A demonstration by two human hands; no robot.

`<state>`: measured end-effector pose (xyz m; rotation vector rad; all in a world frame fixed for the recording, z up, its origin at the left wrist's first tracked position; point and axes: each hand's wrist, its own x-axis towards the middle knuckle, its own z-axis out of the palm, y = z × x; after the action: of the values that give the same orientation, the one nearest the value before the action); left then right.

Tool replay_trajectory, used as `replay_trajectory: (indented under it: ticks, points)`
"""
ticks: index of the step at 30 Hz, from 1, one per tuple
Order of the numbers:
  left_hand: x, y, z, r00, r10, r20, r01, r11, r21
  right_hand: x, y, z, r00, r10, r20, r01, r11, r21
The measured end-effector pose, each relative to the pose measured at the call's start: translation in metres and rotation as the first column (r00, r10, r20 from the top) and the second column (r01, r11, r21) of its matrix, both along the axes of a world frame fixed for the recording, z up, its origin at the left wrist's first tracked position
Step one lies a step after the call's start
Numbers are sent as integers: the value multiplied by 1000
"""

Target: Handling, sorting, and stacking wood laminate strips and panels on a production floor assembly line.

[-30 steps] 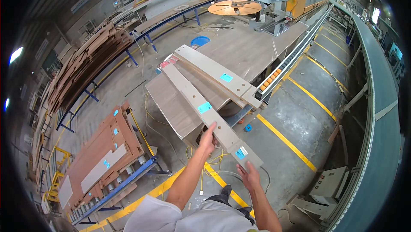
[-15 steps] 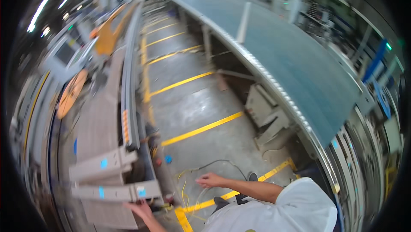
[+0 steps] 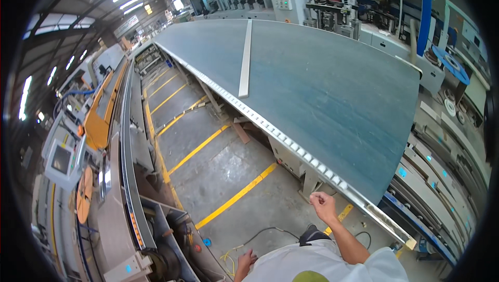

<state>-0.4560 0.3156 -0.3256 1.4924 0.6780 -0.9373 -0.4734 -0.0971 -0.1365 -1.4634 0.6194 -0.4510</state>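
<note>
My right hand (image 3: 323,205) hangs over the floor beside the near edge of a wide conveyor (image 3: 322,94) with a blue-green belt. Its fingers are curled in, and nothing shows in them. Low in the picture, my left hand (image 3: 246,260) is held by my body above a yellow cable (image 3: 227,259), its fingers apart and no object in it. A long narrow pale strip (image 3: 245,63) lies across the belt, away from both hands. At lower left, a light grey panel (image 3: 125,270) with a blue sticker sits on the machine line.
Yellow lines (image 3: 239,194) cross the grey floor aisle. On the left runs a machine line with a screen (image 3: 61,158) and an orange cover (image 3: 97,131). Stacked panels (image 3: 429,178) stand at the right. A dark cable (image 3: 270,230) and a blue disc (image 3: 207,242) lie near my feet.
My view has swung right toward the conveyor. My left hand has come away from the grey panels to my body. My right hand has moved right, toward the conveyor edge.
</note>
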Motion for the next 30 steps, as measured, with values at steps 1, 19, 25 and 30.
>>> replay_trajectory:
  ticks: [1, 19, 25, 30]
  points:
    - [29, -26, 13, 991, -64, 116, 52, 993, 101, 3, -8, 10, 999, -33, -10, 32, 996, -86]
    - [241, -175, 56, 946, -255, 200, 240, 966, 97, 197, -138, 25, 957, -229, -180, 97, 833, -544]
    - [317, -106, 46, 912, -248, 327, 234, 969, 81, 340, -132, 7, 880, -242, -407, -80, 771, -632]
    - [366, -34, 50, 896, -286, 340, 216, 949, 228, 411, -114, 5, 759, -380, -529, -137, 702, -699]
